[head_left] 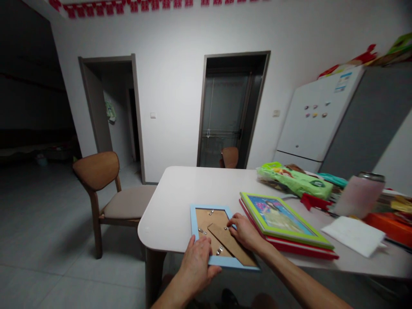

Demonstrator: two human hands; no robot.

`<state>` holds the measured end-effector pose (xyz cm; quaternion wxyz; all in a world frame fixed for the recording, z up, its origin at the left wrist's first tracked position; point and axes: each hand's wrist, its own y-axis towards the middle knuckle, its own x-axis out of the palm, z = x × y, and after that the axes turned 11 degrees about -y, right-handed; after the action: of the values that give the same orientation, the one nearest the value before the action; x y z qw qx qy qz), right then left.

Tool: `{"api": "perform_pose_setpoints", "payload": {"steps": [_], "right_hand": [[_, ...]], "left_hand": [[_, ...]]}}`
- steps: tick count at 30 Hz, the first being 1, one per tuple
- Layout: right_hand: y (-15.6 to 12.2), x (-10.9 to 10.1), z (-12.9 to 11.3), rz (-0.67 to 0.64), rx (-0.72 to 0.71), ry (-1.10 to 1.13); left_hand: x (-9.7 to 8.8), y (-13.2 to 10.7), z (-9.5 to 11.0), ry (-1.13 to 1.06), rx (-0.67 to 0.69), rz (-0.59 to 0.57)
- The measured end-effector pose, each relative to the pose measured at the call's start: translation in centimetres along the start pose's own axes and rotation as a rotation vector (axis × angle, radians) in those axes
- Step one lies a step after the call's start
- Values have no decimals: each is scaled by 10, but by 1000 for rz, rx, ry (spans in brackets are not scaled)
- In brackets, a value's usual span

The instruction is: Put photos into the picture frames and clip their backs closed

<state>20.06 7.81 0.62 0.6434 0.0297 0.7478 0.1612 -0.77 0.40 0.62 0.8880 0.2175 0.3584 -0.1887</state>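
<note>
A light blue picture frame (193, 223) lies face down on the white table (193, 184), near its front edge. Its brown backing board (209, 218) with a fold-out stand and small metal clips faces up. My left hand (197, 262) rests flat on the frame's near edge, fingers stretched over the board. My right hand (245, 231) lies on the right side of the backing, fingertips pressing near a clip at the frame's right edge. Neither hand grips anything.
Right of the frame lies a stack of green and red framed pictures (283, 221). Beyond it sit a green packet (294, 180), a pink tumbler (360, 193), a white cloth (354, 234) and clutter. A wooden chair (109, 189) stands left; a fridge (318, 120) at back right.
</note>
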Motion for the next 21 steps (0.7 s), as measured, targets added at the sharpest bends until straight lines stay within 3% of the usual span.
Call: {"api": "perform_pose_setpoints", "payload": {"steps": [11,15,18,21], "right_hand": [[-11,-2,1,1,-36,26],[-30,-8,-17,50,-183,86],[-40,-11,-36,1,-324,127],[-42,-14,-49,-10,-360,142]], "left_hand": [[1,0,-4,-15,26,27],[0,1,-8,-35,46,19],[1,1,-10,-49,40,16],[1,1,-11,-65,46,13]]}}
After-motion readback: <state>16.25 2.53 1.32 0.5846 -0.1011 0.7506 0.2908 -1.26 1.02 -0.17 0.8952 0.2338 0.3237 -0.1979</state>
